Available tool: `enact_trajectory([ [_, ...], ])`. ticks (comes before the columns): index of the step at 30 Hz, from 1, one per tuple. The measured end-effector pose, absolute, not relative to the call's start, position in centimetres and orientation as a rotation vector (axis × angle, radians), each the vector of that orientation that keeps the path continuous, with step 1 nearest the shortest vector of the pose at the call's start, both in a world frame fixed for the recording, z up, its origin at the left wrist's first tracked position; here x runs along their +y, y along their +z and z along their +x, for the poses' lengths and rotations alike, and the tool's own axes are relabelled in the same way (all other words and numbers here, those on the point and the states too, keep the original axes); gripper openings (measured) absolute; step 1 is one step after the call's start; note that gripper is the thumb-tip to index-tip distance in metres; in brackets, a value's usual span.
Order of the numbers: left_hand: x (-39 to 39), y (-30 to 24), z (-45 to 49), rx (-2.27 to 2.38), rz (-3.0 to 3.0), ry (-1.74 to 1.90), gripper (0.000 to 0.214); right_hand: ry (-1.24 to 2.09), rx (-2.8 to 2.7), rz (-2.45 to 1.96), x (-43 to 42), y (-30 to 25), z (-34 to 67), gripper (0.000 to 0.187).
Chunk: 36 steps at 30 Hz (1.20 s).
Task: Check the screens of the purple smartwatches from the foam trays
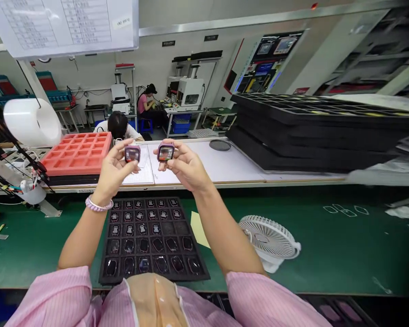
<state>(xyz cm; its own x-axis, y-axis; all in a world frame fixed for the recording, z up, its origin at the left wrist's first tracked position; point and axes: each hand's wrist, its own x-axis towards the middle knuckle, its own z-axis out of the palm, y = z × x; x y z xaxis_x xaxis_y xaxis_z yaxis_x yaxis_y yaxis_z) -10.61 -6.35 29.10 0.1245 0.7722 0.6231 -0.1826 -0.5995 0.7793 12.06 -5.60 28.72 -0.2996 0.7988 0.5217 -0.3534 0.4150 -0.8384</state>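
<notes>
The left hand [117, 167] pinches one purple-rimmed watch [132, 154] in its fingers, the right hand [188, 166] a second watch [166, 152], at twelve o'clock from the black tray [203, 273]. Likely inspecting them; setting down calls for level lowering toward six o'clock.

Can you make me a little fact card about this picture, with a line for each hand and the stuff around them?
Left hand: holds one purple-framed device
Right hand: holds another purple-framed device, apart from the first
Black tray: on the green bench, dark pieces in its compartments
Red tray: picture left, near the white roll
Fan: white, right of the black tray
Background: person in pink, person in white
</notes>
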Motion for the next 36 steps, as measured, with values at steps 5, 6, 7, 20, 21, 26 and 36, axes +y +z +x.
enact_trajectory([
  [5,-9.9,24.1,-8.8,0.676,1.522,1.422,0.057,1.321,-1.385,-0.492,-8.3,23.7,12.0,0.055],
  [6,-10.2,23.4,-8.6,0.688,1.493,1.41,0.057,1.34,-1.361,-0.497,-8.7,22.8,12.0,0.054],
  [7,-10.4,22.8,-8.4,0.698,1.466,1.405,0.057,1.358,-1.337,-0.497,-8.9,22.1,12.0,0.053],
  [20,-10.6,21.3,-7.2,0.747,1.479,1.412,0.054,1.384,-1.282,-0.567,-9.9,20.0,11.9,0.055],
  [21,-10.7,21.2,-7.2,0.749,1.476,1.417,0.053,1.384,-1.276,-0.572,-10.0,19.9,11.8,0.054],
  [26,-11.3,20.6,-6.8,0.725,1.452,1.43,0.054,1.391,-1.204,-0.547,-10.9,19.1,11.3,0.054],
  [36,-11.5,19.9,-6.4,0.776,1.43,1.415,0.044,1.438,-1.1,-0.57,-11.2,17.6,11.3,0.045],
])
